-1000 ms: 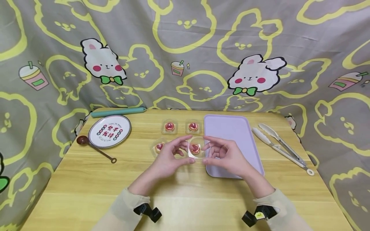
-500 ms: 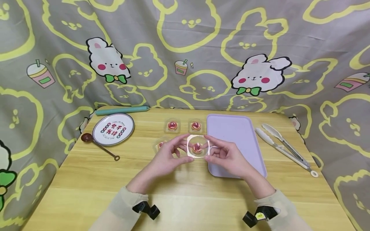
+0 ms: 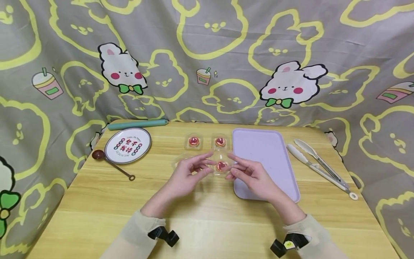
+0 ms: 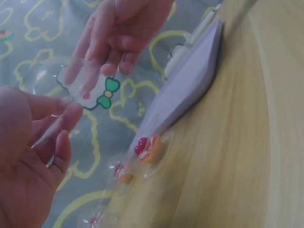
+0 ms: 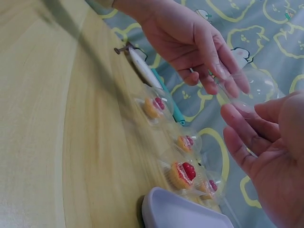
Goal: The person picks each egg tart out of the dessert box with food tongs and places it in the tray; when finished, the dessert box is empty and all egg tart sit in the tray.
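Between my hands, a clear plastic lid [image 5: 261, 86] is held in the air above the table. My left hand [image 3: 185, 175] pinches its left edge, and my right hand [image 3: 254, 177] pinches the opposite edge. Through the lid, in the head view, a small red-topped tart [image 3: 222, 166] shows on the table. In the right wrist view this tart [image 5: 182, 175] sits in a clear plastic holder. Two more packed tarts stand behind it, a left one [image 3: 193, 141] and a right one [image 3: 220, 142]. Another tart [image 5: 154, 107] is mostly hidden behind my left hand in the head view.
A lilac tray [image 3: 263, 162] lies just right of the tarts, beneath my right hand. Metal tongs [image 3: 320, 169] lie beyond it. At left are a white plate [image 3: 128, 145], a brown ladle [image 3: 113, 163] and a teal roll [image 3: 137, 124]. A patterned curtain [image 3: 233, 43] hangs behind.
Both thumbs have moved from the lid's near corners up toward the fingers. The lid's bright glare has faded as its tilt changed. The head view has shifted slightly.
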A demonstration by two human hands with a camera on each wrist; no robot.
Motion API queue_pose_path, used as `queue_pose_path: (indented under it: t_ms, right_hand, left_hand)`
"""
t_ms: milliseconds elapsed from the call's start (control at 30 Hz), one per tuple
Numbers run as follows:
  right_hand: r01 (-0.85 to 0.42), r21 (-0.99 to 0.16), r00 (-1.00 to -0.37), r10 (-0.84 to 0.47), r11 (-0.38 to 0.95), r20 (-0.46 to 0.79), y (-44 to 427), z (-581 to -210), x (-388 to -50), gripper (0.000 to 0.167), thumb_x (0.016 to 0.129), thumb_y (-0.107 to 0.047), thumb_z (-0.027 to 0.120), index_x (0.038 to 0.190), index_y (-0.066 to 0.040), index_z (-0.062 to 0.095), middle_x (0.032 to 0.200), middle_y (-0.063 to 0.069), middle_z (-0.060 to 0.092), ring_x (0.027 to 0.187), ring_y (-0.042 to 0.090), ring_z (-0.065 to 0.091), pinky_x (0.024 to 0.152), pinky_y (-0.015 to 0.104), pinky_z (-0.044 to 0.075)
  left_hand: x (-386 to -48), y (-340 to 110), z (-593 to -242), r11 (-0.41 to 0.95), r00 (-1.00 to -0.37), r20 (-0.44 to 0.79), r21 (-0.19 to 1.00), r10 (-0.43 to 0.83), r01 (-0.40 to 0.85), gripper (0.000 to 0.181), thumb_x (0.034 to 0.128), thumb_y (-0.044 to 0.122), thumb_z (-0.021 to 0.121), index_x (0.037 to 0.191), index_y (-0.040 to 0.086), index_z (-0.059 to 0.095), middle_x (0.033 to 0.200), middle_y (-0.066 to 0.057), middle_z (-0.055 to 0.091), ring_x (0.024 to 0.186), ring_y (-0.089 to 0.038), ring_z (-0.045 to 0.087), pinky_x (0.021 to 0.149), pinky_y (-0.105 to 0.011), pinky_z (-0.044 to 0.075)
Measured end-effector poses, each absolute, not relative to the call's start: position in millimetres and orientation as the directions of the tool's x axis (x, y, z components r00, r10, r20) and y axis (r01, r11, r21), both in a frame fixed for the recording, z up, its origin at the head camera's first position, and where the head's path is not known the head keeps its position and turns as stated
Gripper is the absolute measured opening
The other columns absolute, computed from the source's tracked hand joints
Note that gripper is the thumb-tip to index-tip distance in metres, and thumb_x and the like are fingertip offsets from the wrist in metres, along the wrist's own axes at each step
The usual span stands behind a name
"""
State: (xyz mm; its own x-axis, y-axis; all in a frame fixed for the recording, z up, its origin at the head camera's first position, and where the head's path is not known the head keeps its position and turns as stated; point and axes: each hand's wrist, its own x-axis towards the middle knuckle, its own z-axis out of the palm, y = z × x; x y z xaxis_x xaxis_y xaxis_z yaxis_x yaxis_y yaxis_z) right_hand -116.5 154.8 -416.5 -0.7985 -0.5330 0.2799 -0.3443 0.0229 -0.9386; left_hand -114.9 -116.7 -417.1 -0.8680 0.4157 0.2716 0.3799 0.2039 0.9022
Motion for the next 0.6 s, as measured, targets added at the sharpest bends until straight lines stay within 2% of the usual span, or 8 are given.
queue_pose_path:
  t_ms: [100,233,367,467,600]
  right_hand:
    - [-0.351,-0.935,-0.808,-0.519,0.044,0.279,154.8,-417.7,-116.0,0.043,0.106,0.007,0.056,0.149,0.006,0.055,0.118,0.02,0.076,0.097,0.03,0.076,0.084,0.042,0.063]
    - [-0.368,-0.928,-0.823,-0.487,0.062,0.294,161.7,-419.5,-113.3,0.037,0.105,0.005,0.059,0.142,0.005,0.063,0.124,0.018,0.074,0.109,0.03,0.074,0.091,0.039,0.062]
    - [-0.387,-0.917,-0.841,-0.446,0.096,0.308,163.5,-419.0,-111.4,0.033,0.104,0.004,0.062,0.136,0.002,0.069,0.134,0.015,0.07,0.118,0.027,0.07,0.095,0.036,0.06]
    - [-0.382,-0.916,-0.853,-0.426,0.118,0.301,160.9,-419.2,-111.3,0.031,0.104,0.004,0.063,0.134,0.003,0.071,0.138,0.014,0.068,0.119,0.024,0.07,0.094,0.034,0.061]
    - [-0.345,-0.933,-0.867,-0.416,0.102,0.275,159.2,-420.1,-110.6,0.03,0.104,0.004,0.062,0.133,0.006,0.07,0.134,0.016,0.07,0.11,0.021,0.073,0.091,0.038,0.062]
  left_hand:
    - [-114.5,-116.9,-418.7,0.204,-0.865,0.292,0.895,0.408,0.398,0.036,0.1044,0.01,0.068,0.14,0.007,0.066,0.123,-0.002,0.076,0.105,-0.018,0.073,0.095,-0.037,0.059]
    - [-117.4,-109.3,-419.8,0.199,-0.858,0.313,0.886,0.407,0.418,0.023,0.1032,0.008,0.069,0.125,0.009,0.074,0.119,-0.001,0.077,0.104,-0.018,0.073,0.092,-0.037,0.06]
    - [-119.2,-106.1,-420.3,0.192,-0.874,0.308,0.897,0.375,0.398,0.017,0.1024,0.008,0.071,0.118,0.011,0.078,0.127,-0.004,0.075,0.112,-0.017,0.072,0.095,-0.037,0.06]
    - [-119.2,-107.6,-420.4,0.198,-0.891,0.305,0.902,0.337,0.383,0.016,0.1011,0.007,0.073,0.114,0.012,0.08,0.131,-0.007,0.073,0.117,-0.018,0.07,0.096,-0.037,0.06]
    - [-119.8,-108.3,-421.0,0.216,-0.9,0.289,0.904,0.327,0.369,0.015,0.099,0.005,0.075,0.112,0.01,0.081,0.118,-0.006,0.078,0.103,-0.022,0.076,0.088,-0.036,0.063]
